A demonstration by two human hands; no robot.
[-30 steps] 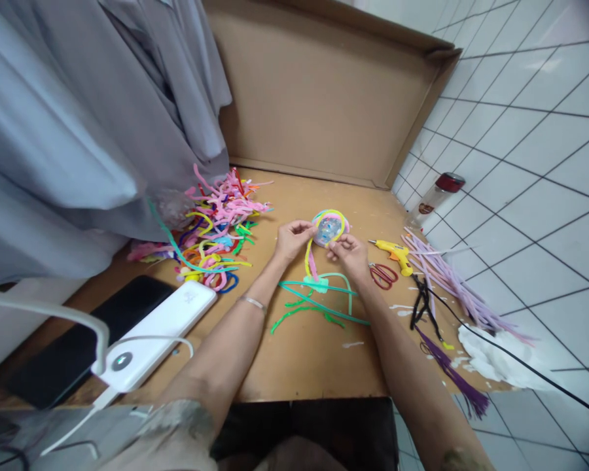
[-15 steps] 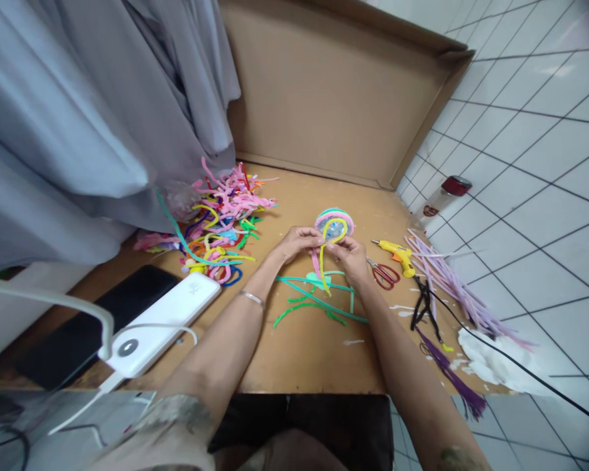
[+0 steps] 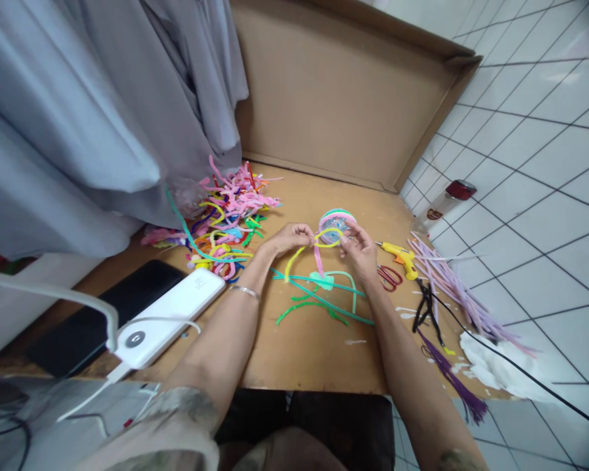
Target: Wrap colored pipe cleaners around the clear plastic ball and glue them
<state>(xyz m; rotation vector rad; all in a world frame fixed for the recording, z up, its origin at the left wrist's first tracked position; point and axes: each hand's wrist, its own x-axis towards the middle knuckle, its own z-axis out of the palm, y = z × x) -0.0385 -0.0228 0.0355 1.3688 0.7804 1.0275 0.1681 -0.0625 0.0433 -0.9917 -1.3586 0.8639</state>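
A yellow pipe cleaner [image 3: 330, 230], bent into a loop, is held between my two hands above the table. My left hand [image 3: 294, 238] pinches it where the loop closes, and its loose tail hangs down to the left. At the loop's other end, my right hand [image 3: 359, 248] has thumb and finger on the yellow bend. Just behind the loop stands a round clear container [image 3: 338, 217] with pink and green bands around its rim. A pink strip [image 3: 319, 260] hangs below the loop, above a light-green piece [image 3: 321, 281]. Long teal pipe cleaners [image 3: 314, 297] and green pieces [image 3: 307, 305] lie nearer me.
To the left are a pile of colourful pipe cleaners [image 3: 235, 196], a white power bank [image 3: 169, 320] and a black phone-like slab [image 3: 152, 281]. Red scissors [image 3: 390, 278], a yellow glue gun [image 3: 401, 258], lilac pipe cleaners [image 3: 446, 288] and a bottle [image 3: 439, 209] are right.
The yellow loop has tipped from upright to sideways, and its tail has swung left. My right hand has shifted from the crossing to the loop's right end; my left still pinches the crossing.
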